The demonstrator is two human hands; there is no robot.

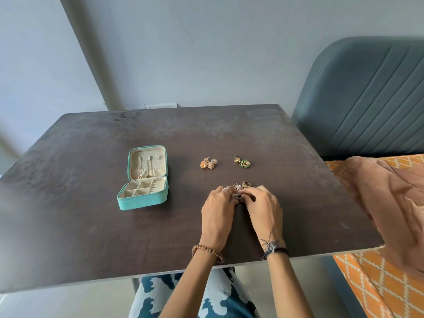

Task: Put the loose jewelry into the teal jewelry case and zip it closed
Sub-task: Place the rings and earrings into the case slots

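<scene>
Teal fabric covers the jewelry case (pixel 143 199), which lies open on the dark table (pixel 91 226) well to the left of our fingers, its lid propped upright and its cream compartments mostly bare; a few gold pieces seem to hang in the lid pocket, so we judge the task only just begun. Our left hand (pixel 216 211) and right hand (pixel 263 207) meet over a small tangled cluster of silvery jewelry (pixel 237 195), the fingertips of both curled in and pinching at it, apparently teasing the pieces apart; how firmly each one grips we cannot tell. Just beyond our fingertips, touching the cluster's far edge, sits a ring (pixel 246 184). Farther ahead lie a pair of gold dome earrings (pixel 208 163), slightly to the left of our fingers, and a pair of green-and-gold earrings (pixel 242 161), slightly to the right, both untouched and well apart from the case. Nearly everything is left, by our reckoning: the cluster, the ring and both earring pairs must go into the compartments, then the lid comes down and the zip runs round.
</scene>
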